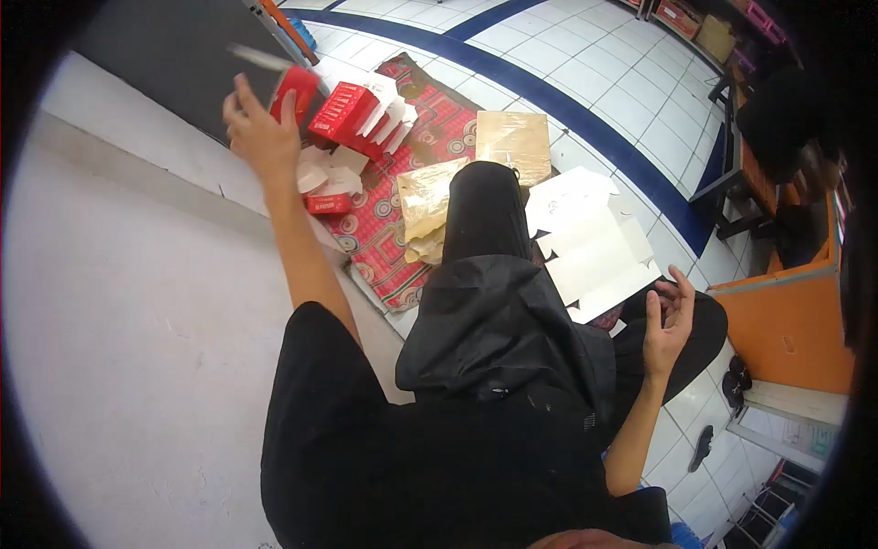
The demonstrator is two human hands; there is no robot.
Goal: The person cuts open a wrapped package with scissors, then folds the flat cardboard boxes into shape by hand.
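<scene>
At the upper left, my left hand (261,133) is raised with its fingers spread and the thumb apart. A blurred red and white carton (297,84) is just beyond the thumb; whether they touch is unclear. Beside it lies a stack of red folded cartons (342,112) with white flaps. My right hand (669,325) has loosely curved, parted fingers, next to the lower right corner of an unfolded white carton blank (599,252). The blank lies with its plain side up beside my knee. Nothing shows in the right hand.
A red patterned mat (380,265) carries a small red and white carton (329,203) and two brown packets in clear wrap (514,142) (428,199). A white wall (137,320) runs along my left. Orange furniture (786,320) and a dark sandal (701,448) are at right.
</scene>
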